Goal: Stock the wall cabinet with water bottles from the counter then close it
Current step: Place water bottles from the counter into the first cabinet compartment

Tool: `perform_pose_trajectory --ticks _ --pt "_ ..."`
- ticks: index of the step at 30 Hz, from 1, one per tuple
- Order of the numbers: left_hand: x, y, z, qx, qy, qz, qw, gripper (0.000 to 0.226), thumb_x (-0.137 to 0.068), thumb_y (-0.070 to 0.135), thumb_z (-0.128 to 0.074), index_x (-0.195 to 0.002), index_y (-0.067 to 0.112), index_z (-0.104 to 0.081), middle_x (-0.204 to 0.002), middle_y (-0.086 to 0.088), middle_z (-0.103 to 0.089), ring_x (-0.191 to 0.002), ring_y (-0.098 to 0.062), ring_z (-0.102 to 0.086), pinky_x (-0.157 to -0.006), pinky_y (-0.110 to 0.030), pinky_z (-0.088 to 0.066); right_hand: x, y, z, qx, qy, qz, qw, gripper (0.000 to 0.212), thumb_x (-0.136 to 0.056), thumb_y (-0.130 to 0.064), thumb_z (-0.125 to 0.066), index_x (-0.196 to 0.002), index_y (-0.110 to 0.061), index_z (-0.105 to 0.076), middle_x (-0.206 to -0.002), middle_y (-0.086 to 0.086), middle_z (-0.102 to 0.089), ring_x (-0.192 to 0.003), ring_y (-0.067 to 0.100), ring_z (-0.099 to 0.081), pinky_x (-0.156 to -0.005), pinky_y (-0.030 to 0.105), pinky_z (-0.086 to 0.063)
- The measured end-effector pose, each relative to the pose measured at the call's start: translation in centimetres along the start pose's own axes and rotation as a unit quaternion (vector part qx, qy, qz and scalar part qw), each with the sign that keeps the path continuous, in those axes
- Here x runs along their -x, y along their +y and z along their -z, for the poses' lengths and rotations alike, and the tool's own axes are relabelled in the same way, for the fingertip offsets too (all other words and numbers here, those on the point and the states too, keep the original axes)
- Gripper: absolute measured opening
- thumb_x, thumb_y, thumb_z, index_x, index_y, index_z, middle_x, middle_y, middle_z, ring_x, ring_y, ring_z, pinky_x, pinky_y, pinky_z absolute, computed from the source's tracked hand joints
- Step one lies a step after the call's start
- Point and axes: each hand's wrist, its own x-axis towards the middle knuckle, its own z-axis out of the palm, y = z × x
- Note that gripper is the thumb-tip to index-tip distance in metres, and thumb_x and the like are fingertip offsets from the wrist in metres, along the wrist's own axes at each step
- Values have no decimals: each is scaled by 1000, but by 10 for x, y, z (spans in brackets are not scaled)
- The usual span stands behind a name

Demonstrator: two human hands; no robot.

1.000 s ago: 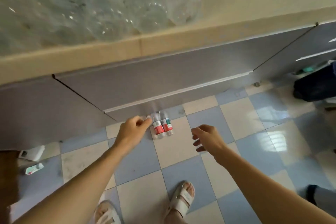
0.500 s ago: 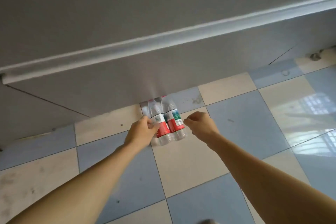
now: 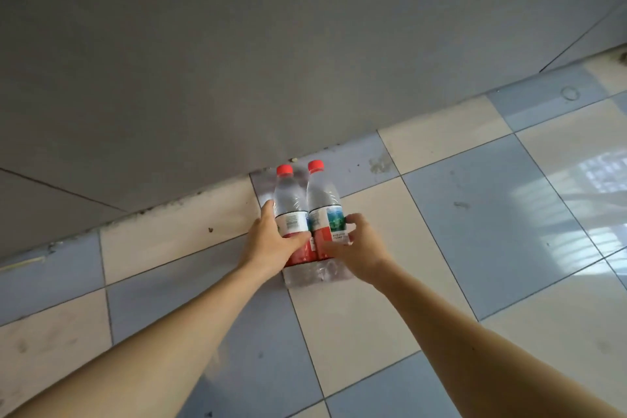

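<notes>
Two clear water bottles with red caps and red-and-white labels stand side by side on the tiled floor, close to the grey cabinet front. My left hand [image 3: 274,241] grips the left bottle [image 3: 288,204] around its label. My right hand [image 3: 356,246] grips the right bottle [image 3: 324,202] around its label. Both bottles stand upright and touch each other. The wall cabinet and the counter are out of view.
A grey base cabinet front [image 3: 237,78] fills the upper half of the view, with door seams at the left and far right. The floor [image 3: 475,214] is a checker of blue and cream tiles, glossy at the right where a window reflects.
The camera has dropped much closer to the floor. Both hands have closed round the two bottles, the right hand moving in from the side onto the right bottle.
</notes>
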Motion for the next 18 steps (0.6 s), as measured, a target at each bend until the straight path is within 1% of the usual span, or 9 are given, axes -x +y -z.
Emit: perform_pose_trajectory --ticks 2,3,5,7,9,10,12,15,18 --pt "11 -9 7 -21 -48 -9 999 85 -75 33 -86 -143 21 -36 -126 1 -59 -108 -18 -60 -89 -36 -53 14 10 -7 7 -32 -31 999 74 -76 -33 -88 -134 -15 -44 -110 4 -69 -96 22 -71 -89 43 -59" --pt "15 -13 10 -30 -70 -9 997 84 -74 33 -87 -141 23 -37 -120 5 -62 -105 -16 -62 -86 -36 -56 20 13 -9 19 -52 -40 998 76 -75 -34 -89 -133 -16 -44 -110 4 -68 -97 21 -70 -89 42 -59" --pt "17 -15 15 -51 -99 -11 994 79 -74 38 -85 -138 27 -40 -109 13 -63 -96 -6 -63 -73 -24 -52 23 15 -11 36 -71 -48 996 74 -75 -34 -88 -133 -16 -44 -110 4 -67 -99 21 -69 -89 40 -60" --pt "12 -10 18 -74 -87 -12 993 73 -79 48 -79 -139 23 -45 -115 7 -65 -97 -9 -63 -74 -25 -50 18 13 -10 18 -73 -51 996 71 -78 -34 -86 -134 -14 -45 -110 6 -67 -98 22 -70 -88 41 -60" --pt "3 -2 18 -101 -41 -22 994 72 -82 53 -75 -139 16 -50 -129 -3 -62 -108 -18 -60 -85 -31 -50 8 4 -7 -31 -66 -41 997 73 -82 -31 -83 -139 -13 -43 -111 6 -67 -95 22 -71 -83 39 -61" --pt "-3 2 18 -99 -27 -27 994 74 -84 52 -74 -142 14 -49 -135 -6 -60 -115 -21 -59 -89 -31 -48 2 -1 -6 -44 -51 -30 997 74 -84 -32 -81 -143 -13 -40 -112 5 -67 -94 21 -71 -81 38 -61" --pt "-13 10 15 -80 -29 -28 996 79 -85 52 -73 -147 13 -44 -144 -5 -55 -125 -23 -55 -91 -30 -44 -10 -11 -6 -43 -15 -7 999 73 -87 -33 -77 -147 -13 -40 -115 6 -67 -96 22 -71 -87 42 -60" --pt "-23 15 10 -66 -40 -20 997 69 -86 47 -75 -142 16 -50 -138 -4 -60 -119 -22 -59 -89 -31 -47 -22 -18 -9 -43 -4 9 999 66 -87 -34 -76 -143 -13 -47 -119 6 -66 -99 21 -68 -88 42 -59" --pt "-25 15 11 -41 -35 -1 999 67 -86 39 -77 -143 16 -50 -138 -2 -59 -122 -22 -57 -94 -35 -49 -24 -18 -12 -80 -8 6 997 63 -85 -26 -78 -139 -10 -51 -115 6 -66 -96 19 -68 -84 39 -60"
